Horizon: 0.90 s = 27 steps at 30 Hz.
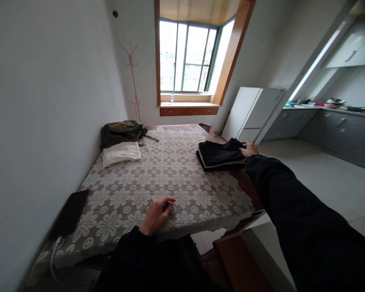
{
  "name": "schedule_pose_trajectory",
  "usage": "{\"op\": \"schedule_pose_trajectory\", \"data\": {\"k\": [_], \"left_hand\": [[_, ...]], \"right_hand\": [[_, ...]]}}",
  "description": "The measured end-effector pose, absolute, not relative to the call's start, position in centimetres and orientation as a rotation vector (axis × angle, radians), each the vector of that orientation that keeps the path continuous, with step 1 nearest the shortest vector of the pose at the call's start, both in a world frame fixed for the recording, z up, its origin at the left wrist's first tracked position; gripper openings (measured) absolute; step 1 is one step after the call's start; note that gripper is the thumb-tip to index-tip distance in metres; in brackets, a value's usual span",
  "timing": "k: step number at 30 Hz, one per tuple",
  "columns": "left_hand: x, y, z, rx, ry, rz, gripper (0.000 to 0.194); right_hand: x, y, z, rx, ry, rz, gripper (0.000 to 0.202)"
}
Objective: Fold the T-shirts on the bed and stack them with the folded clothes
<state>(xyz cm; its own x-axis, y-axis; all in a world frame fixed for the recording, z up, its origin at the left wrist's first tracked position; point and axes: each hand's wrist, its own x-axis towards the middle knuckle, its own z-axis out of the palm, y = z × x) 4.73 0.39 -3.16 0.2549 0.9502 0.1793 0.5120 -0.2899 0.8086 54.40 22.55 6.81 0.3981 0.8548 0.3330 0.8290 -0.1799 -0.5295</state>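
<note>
Folded black clothes (220, 153) lie in a stack at the right side of the table, with a grey layer showing along one side. My right hand (248, 149) is closed on the stack's far right corner, thumb and fingers pinching the cloth. My left hand (157, 213) hovers over or rests on the near edge of the lace tablecloth (167, 178); I cannot tell which. Its fingers are loosely bent, the index finger and thumb are apart, and nothing is in it. A folded white cloth (121, 153) lies on the table's far left.
An olive backpack (121, 133) sits behind the white cloth, against the wall. A dark tablet (69, 213) with a white cable (53, 257) lies at the near left. A wooden chair or stool (240, 259) stands at the near right. Beyond are a fridge (249, 113) and a pink coat rack (133, 77).
</note>
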Motion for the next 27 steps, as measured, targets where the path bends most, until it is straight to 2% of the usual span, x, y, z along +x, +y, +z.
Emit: {"op": "schedule_pose_trajectory", "data": {"k": [11, 16, 20, 22, 27], "left_hand": [[4.7, 0.5, -3.3, 1.915, 1.321, 0.909, 0.025], [4.7, 0.5, -3.2, 1.906, 1.335, 0.887, 0.025], [4.6, 0.5, -3.3, 1.913, 1.329, 0.871, 0.027], [4.6, 0.5, -3.4, 1.918, 1.328, 0.868, 0.027], [4.7, 0.4, -3.4, 1.925, 1.333, 0.877, 0.026]], "right_hand": [[56.0, 23.2, 5.9, -2.234, -1.526, -0.029, 0.030], [54.8, 22.7, 5.4, -2.197, -1.634, -0.240, 0.049], [51.9, 22.0, 4.5, -1.921, -1.993, -0.512, 0.053], [50.2, 22.3, 4.3, -1.926, -2.053, -0.460, 0.057], [45.9, 24.4, 3.9, -2.192, -2.007, -0.081, 0.078]]}}
